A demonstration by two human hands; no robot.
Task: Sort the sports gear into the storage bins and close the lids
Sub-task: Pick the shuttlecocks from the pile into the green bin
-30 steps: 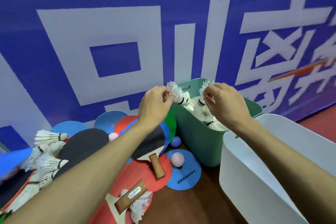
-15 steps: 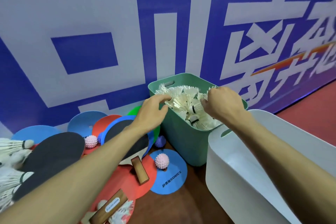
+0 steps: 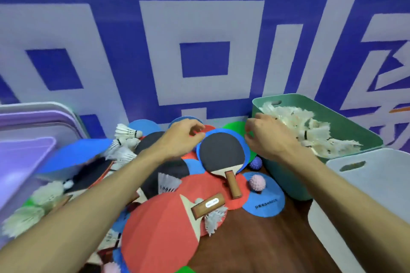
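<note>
A green bin at the right holds a heap of white shuttlecocks. My right hand hovers just left of its rim, fingers loosely curled and empty. My left hand hangs over the pile of gear, also loosely curled with nothing in it. Below them lies a black paddle on a blue disc. A red paddle lies nearer to me. Loose shuttlecocks sit at the left of the pile.
A white bin stands at the right, close to me. Purple bins stand at the left. A pink spiky ball and a purple one lie beside the green bin. A blue banner wall closes off the back.
Both hands have come out of the green bin, leaving the shuttlecocks in it, and moved left over the pile. The view has swung left, bringing the purple bins into sight.
</note>
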